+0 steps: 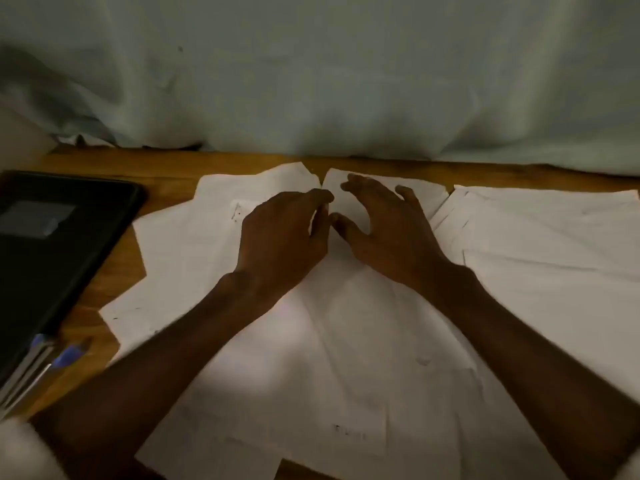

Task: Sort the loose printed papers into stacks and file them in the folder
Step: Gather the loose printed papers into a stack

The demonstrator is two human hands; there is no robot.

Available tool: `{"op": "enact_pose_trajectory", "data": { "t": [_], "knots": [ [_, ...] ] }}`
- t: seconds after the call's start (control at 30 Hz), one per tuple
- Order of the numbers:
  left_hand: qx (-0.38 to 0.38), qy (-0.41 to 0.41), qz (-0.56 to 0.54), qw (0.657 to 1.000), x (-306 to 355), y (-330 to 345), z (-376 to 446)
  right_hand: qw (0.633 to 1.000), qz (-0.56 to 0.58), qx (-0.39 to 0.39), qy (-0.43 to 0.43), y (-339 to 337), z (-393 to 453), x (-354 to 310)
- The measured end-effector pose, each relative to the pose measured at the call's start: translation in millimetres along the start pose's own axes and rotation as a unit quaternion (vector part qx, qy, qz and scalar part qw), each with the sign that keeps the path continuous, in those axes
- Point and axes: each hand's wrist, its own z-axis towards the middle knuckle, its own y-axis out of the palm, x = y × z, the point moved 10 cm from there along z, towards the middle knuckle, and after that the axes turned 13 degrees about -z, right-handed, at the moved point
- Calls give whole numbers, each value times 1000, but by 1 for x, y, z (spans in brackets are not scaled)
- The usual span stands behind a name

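Premises: a desk area of domestic or small-office character; which of the two cannot be settled from this view. Lighting is dim. The brown wooden worktop [225, 164] carries loose white printed paper sheets [346, 341] spread over most of its surface, overlapping one another. A closed black folder with a grey label [62, 237] lies at the left edge, with blue-capped pens [65, 356] just beside its near corner. Behind the worktop hangs a pale grey-green fabric drape [329, 81], creased and touching the rear edge, more in keeping with a home than with fitted commercial premises.
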Motion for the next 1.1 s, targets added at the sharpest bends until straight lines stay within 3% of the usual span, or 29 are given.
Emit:
{"op": "enact_pose_trajectory", "data": {
  "t": [0.17,0.4,0.63,1.0,1.1],
  "knots": [
    [18,69,40,997,8,9,-22,995,-71,-42,-50,27,-10,-2],
    [50,64,86,993,6,-8,-25,990,-106,75,-63,4,-34,-12],
    [16,0,68,998,32,-14,-78,989,-101,108,-23,-50,-101,-10],
    [-42,111,58,991,127,44,-128,987,-17,132,92,-95,-212,97],
    [-2,124,70,990,121,42,-132,986,-40,140,81,-82,-224,116]
  ]
}}
